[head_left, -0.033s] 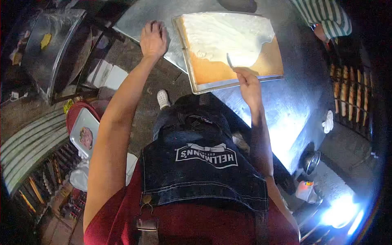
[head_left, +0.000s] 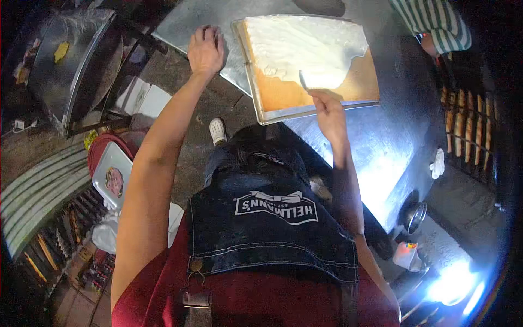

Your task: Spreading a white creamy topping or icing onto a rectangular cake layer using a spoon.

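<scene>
A sheet cake [head_left: 348, 90] lies in a shallow metal tray [head_left: 272, 117] on the metal table. White cream [head_left: 305, 46] covers most of it; a golden-brown strip shows bare along the near edge and the right side. My right hand [head_left: 330, 114] is closed around the handle end of a thin-bladed spatula [head_left: 302, 79], its blade at the cream's near border. The handle is mostly hidden by my fingers. Left of the tray, my left hand [head_left: 205, 52] rests palm down on the table edge, fingers loosely extended, holding nothing and apart from the tray.
Another person's striped sleeve [head_left: 433, 24] and hand reach in at the far right. Long baked sticks [head_left: 468, 122] lie on a dark rack at right, near a white cloth [head_left: 437, 163] and a metal bowl [head_left: 415, 217]. At left stands a white tray [head_left: 111, 171] with food.
My right hand and the spatula have shifted slightly left along the cream's near border. My left hand stays on the table edge.
</scene>
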The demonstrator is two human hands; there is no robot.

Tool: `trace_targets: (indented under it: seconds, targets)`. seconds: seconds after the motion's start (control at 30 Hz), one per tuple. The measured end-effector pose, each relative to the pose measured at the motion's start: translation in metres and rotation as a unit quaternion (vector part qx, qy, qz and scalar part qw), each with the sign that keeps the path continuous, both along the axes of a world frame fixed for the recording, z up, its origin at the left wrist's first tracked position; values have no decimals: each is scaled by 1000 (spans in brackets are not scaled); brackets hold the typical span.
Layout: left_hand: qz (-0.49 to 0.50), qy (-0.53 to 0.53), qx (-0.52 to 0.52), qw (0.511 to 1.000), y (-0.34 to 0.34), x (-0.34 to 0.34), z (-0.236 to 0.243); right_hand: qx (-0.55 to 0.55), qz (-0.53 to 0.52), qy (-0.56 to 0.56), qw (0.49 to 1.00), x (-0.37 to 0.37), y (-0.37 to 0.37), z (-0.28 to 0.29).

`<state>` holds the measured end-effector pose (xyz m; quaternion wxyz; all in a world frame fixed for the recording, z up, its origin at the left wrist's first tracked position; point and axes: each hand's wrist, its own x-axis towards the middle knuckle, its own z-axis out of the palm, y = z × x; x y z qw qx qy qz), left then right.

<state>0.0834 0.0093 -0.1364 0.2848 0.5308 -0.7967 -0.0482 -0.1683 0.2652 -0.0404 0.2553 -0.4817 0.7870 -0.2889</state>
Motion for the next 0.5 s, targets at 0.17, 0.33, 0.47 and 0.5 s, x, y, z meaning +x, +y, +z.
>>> trace_targets:
  seconds: [0.17, 0.33, 0.47, 0.5]
  targets:
    - [0, -2, -14, 1000, -3, -1, -3, 38, 24, 108, 993, 62, -11, 1]
    - [-8, 36, -17, 999, -10, 4, -8, 35, 13, 58, 998, 81, -21, 22]
    - [-17, 49, 8, 999, -9, 2, -9, 24, -7, 47, 999, 52, -36, 18]
    - [-16, 53, 11, 998, -8, 1, -8, 27, -7, 51, 998, 54, -36, 16]
